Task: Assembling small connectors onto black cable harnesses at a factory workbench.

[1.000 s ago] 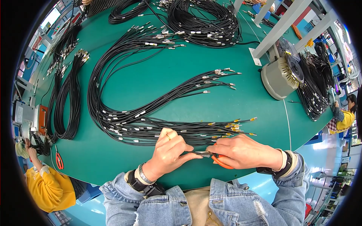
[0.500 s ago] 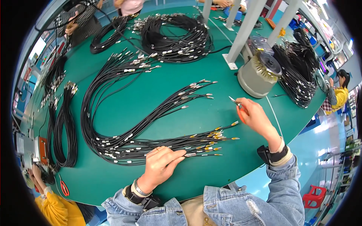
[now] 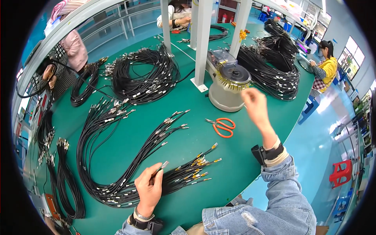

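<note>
My left hand (image 3: 149, 188) pinches one thin black cable with a silver metal end (image 3: 164, 165), lifted just above a bundle of black cables with yellow-tipped ends (image 3: 192, 168) on the green table (image 3: 203, 143). My right hand (image 3: 254, 105) is raised in the air next to the grey round tape dispenser machine (image 3: 228, 87), fingers loosely curled; it is blurred and I see nothing in it. Orange-handled scissors (image 3: 221, 126) lie on the table between both hands.
Long looped black cable bundles (image 3: 113, 145) spread across the table; coiled heaps (image 3: 143, 76) lie behind and at the far right (image 3: 274, 66). White posts (image 3: 202, 43) rise beside the machine. Other people work at the table's far side, left, and right (image 3: 325, 66). A red stool (image 3: 342, 172) stands on the floor.
My right hand rose from the table toward the grey machine. The view swung right, bringing the scissors on the table into view. My left hand lifted a cable end off the bundle.
</note>
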Demonstrator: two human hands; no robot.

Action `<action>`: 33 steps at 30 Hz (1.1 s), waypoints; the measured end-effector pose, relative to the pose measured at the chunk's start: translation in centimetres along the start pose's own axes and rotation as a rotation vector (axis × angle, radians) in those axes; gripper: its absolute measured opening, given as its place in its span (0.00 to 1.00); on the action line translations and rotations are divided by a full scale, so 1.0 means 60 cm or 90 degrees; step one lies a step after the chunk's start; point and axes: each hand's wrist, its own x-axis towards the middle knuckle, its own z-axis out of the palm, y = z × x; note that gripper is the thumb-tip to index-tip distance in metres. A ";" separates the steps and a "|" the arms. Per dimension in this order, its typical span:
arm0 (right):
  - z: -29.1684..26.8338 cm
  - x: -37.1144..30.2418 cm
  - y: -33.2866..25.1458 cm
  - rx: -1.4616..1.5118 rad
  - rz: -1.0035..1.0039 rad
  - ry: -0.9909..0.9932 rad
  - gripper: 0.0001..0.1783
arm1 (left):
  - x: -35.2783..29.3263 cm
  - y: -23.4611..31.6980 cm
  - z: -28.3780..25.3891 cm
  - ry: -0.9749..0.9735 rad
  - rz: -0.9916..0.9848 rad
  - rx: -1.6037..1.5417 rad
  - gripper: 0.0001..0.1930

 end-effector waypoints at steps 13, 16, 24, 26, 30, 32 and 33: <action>-0.080 0.131 0.069 0.080 0.261 -0.203 0.09 | 0.012 -0.007 0.005 0.014 0.010 0.014 0.11; -0.076 0.136 0.077 0.125 0.285 -0.210 0.07 | 0.012 -0.005 0.004 0.019 0.000 0.011 0.11; -0.064 0.091 0.015 0.472 0.298 -0.078 0.05 | 0.018 0.004 0.013 0.032 -0.079 -0.043 0.09; -0.032 0.034 -0.046 0.547 0.242 -0.084 0.06 | 0.016 0.006 0.007 0.030 -0.094 -0.031 0.08; 0.059 -0.123 -0.200 0.563 0.254 -0.220 0.03 | 0.003 -0.001 -0.005 0.042 -0.144 -0.083 0.07; 0.085 -0.176 -0.249 0.611 0.287 -0.297 0.01 | 0.001 0.002 -0.004 0.055 -0.146 -0.100 0.07; 0.098 -0.194 -0.272 0.638 0.319 -0.336 0.02 | -0.002 0.001 -0.005 0.063 -0.149 -0.109 0.06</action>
